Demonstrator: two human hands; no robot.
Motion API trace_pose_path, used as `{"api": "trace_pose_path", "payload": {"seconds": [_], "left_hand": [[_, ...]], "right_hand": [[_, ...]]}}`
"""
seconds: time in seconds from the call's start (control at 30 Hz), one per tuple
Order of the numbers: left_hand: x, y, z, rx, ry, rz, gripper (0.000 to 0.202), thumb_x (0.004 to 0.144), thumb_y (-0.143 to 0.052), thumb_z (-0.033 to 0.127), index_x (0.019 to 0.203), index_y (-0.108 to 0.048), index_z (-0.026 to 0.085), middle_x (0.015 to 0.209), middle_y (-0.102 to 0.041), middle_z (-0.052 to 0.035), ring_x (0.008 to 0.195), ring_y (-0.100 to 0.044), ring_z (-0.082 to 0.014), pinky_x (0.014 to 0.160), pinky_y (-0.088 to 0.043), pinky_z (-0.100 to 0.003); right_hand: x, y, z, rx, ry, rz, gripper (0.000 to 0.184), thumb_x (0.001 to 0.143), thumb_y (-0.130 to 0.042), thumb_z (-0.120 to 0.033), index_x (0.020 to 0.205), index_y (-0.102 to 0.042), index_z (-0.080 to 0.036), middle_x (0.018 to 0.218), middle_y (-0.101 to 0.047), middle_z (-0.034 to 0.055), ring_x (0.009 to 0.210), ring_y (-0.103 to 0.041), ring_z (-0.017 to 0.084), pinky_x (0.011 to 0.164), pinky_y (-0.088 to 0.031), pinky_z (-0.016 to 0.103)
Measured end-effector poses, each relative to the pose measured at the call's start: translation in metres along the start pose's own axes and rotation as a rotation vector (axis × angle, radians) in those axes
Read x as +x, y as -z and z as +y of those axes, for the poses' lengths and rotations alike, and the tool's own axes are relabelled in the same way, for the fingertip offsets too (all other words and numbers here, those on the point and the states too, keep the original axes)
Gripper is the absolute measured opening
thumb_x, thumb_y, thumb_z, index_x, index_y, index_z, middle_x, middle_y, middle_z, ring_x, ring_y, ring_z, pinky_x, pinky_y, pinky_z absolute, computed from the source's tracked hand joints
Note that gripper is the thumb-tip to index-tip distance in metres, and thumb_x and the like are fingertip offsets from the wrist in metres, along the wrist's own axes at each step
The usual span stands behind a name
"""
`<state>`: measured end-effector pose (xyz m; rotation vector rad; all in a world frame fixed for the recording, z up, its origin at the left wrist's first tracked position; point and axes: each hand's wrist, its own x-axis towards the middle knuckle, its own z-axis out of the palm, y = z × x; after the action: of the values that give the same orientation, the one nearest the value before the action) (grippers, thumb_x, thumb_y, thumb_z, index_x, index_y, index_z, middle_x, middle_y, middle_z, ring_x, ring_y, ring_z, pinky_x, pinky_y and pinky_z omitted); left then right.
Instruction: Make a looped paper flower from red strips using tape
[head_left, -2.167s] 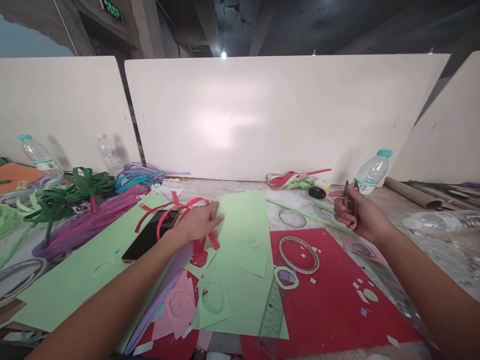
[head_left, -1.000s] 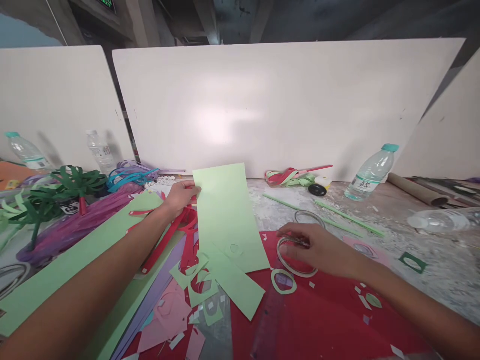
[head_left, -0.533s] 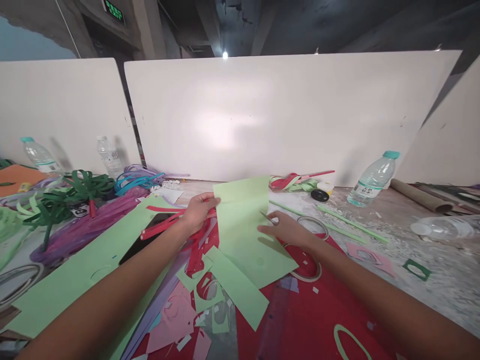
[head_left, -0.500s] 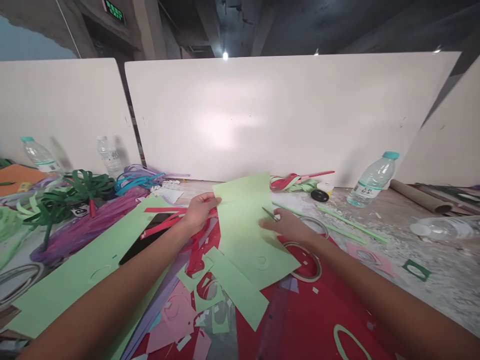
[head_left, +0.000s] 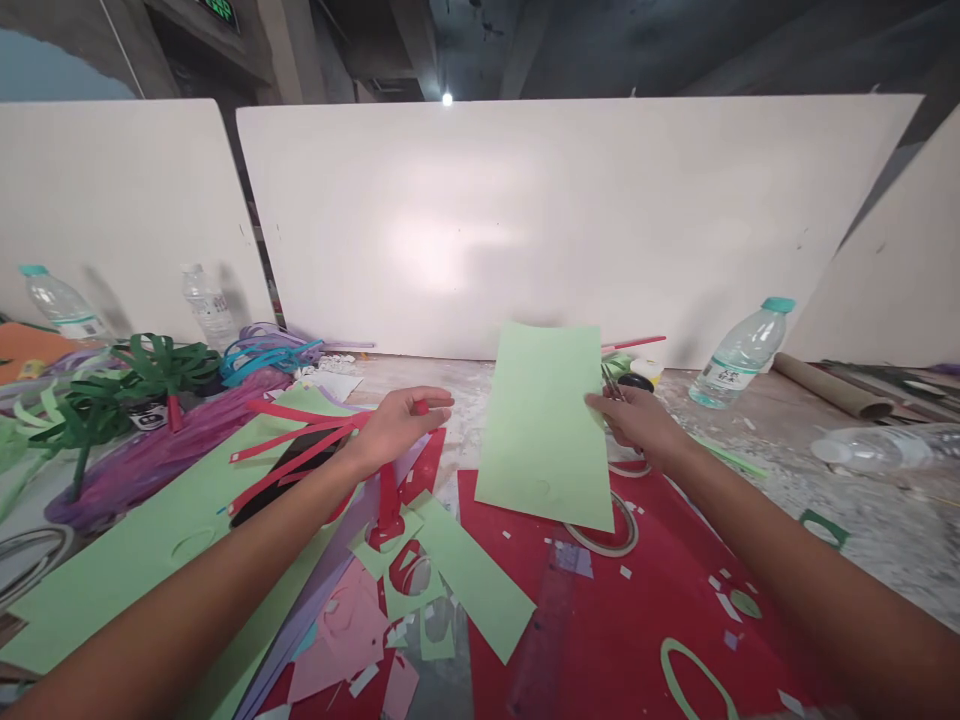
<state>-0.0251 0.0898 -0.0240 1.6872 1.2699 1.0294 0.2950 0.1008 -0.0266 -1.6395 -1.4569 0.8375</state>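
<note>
My right hand (head_left: 637, 428) pinches the right edge of a light green paper sheet (head_left: 544, 425) and holds it upright above the red sheet (head_left: 675, 600). A thin dark scissors-like tool (head_left: 609, 381) sticks up from the same hand. My left hand (head_left: 397, 425) is closed around a bundle of red paper strips (head_left: 292, 440) that fan out to the left over a dark phone (head_left: 281, 480). Cut green scraps (head_left: 450, 570) lie between my arms.
A tape ring (head_left: 609, 537) and a clear ruler (head_left: 540, 640) lie on the red sheet. A large green sheet (head_left: 112, 590) covers the left. Water bottles (head_left: 739, 353), a cardboard tube (head_left: 825, 386), green paper plants (head_left: 150, 365) and white boards (head_left: 525, 220) stand behind.
The green sheet left my left hand and now hangs from my right hand, lifted and shifted right. My left hand has closed on the red strips.
</note>
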Motion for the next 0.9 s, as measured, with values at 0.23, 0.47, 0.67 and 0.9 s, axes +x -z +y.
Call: {"api": "trace_pose_path", "payload": {"seconds": [0.23,0.47,0.67,0.9], "left_hand": [[-0.019,-0.02,-0.004,0.307,-0.1,-0.082,0.041,0.08,-0.055,0.045,0.112,-0.065,0.022,0.111,-0.067,-0.0045,0.088,-0.064,-0.0196,0.081,-0.05,-0.031],[-0.028,-0.026,-0.011,0.6,-0.212,-0.29,0.053,0.078,-0.059,0.043,0.126,-0.056,0.022,0.116,-0.066,-0.0074,0.105,-0.06,-0.0269,0.089,-0.046,-0.036],[-0.036,-0.032,-0.009,0.588,-0.201,-0.468,0.052,0.079,-0.057,0.041,0.129,-0.054,0.024,0.118,-0.064,-0.0078,0.104,-0.06,-0.0276,0.086,-0.046,-0.034],[-0.039,-0.026,-0.005,0.654,-0.251,-0.527,0.046,0.081,-0.054,0.039,0.123,-0.058,0.022,0.108,-0.067,-0.0085,0.097,-0.061,-0.0266,0.081,-0.044,-0.032]], "right_hand": [[-0.028,-0.032,-0.008,-0.04,0.107,-0.186,0.024,0.073,-0.059,-0.041,0.068,-0.051,-0.019,0.055,-0.045,-0.0036,0.047,-0.037,0.01,0.044,-0.028,0.022],[-0.029,-0.058,-0.007,-0.147,0.166,-0.298,0.022,0.075,-0.054,-0.035,0.061,-0.046,-0.019,0.055,-0.04,-0.005,0.051,-0.037,0.011,0.05,-0.029,0.024],[-0.044,-0.037,-0.016,-0.293,0.193,-0.213,0.017,0.073,-0.059,-0.036,0.076,-0.057,-0.02,0.061,-0.048,-0.003,0.054,-0.041,0.013,0.051,-0.029,0.025],[-0.123,0.027,-0.017,-0.515,0.258,-0.622,0.004,0.072,-0.061,-0.027,0.075,-0.062,-0.024,0.07,-0.058,-0.0001,0.063,-0.052,0.017,0.054,-0.037,0.024]]}}
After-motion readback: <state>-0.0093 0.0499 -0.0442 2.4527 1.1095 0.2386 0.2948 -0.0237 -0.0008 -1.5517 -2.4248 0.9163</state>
